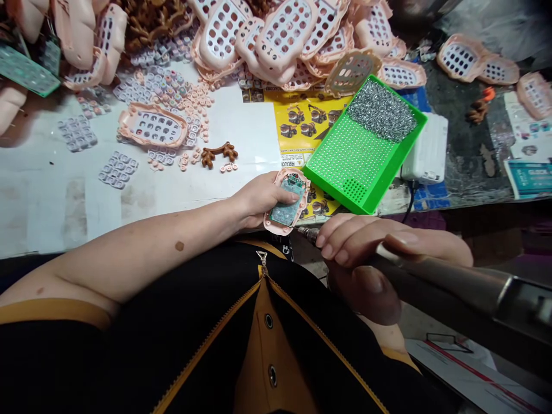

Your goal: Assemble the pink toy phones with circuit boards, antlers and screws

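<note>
My left hand (264,198) grips a small pink plastic shell (282,229) at the table's front edge. Its thumb presses on the green circuit board (285,208) lying inside the shell. In my right hand (357,253) is a dark, pen-shaped electric screwdriver (457,284), fingers wrapped round its body. The driver's tip points left and meets or nearly meets the shell's lower right corner; whether it touches a screw I cannot tell. Just beyond my hands a green perforated tray (340,155) holds a heap of small silver screws (382,109).
Pink shells with holed white panels (280,37) are piled at the back. A half-shell (153,127), white keypads (118,169), loose pink buttons (200,100) and a brown antler-shaped piece (219,154) lie left. A white box with a cable (426,149) stands beside the tray.
</note>
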`<state>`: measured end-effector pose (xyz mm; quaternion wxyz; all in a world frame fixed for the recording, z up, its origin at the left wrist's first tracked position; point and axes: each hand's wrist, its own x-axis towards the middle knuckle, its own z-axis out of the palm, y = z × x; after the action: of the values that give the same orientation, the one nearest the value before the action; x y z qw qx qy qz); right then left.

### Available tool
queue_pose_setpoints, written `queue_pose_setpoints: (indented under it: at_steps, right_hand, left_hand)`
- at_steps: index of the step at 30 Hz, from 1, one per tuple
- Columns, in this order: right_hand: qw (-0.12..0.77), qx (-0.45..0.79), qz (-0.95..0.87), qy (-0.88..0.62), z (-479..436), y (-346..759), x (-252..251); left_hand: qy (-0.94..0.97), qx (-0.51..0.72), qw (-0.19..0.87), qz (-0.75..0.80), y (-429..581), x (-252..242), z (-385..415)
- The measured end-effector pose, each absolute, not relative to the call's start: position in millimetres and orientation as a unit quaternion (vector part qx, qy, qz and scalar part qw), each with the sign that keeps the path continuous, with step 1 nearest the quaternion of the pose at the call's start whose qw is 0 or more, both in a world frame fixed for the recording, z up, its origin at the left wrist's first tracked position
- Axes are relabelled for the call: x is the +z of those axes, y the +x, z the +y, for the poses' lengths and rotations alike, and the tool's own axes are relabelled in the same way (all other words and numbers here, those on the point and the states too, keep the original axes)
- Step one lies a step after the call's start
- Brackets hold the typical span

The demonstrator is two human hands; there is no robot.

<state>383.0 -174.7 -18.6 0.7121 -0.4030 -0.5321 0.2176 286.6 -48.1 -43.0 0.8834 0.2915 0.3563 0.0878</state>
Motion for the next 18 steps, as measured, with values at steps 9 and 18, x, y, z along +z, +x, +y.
queue_pose_setpoints:
  at_steps: [9,18]
  right_hand:
    - [0.690,0.212,-0.516,-0.460,-181.9,384.1,-23.7]
    - [0.658,0.268,-0.505,-0.490,-188.8,383.8,-24.2]
  left_hand:
    - [0.289,0.098,0.884,0.355,287.1,-43.6,-49.6]
    - [0.297,0.095,0.878,0.362,286.9,-40.2,-49.6]
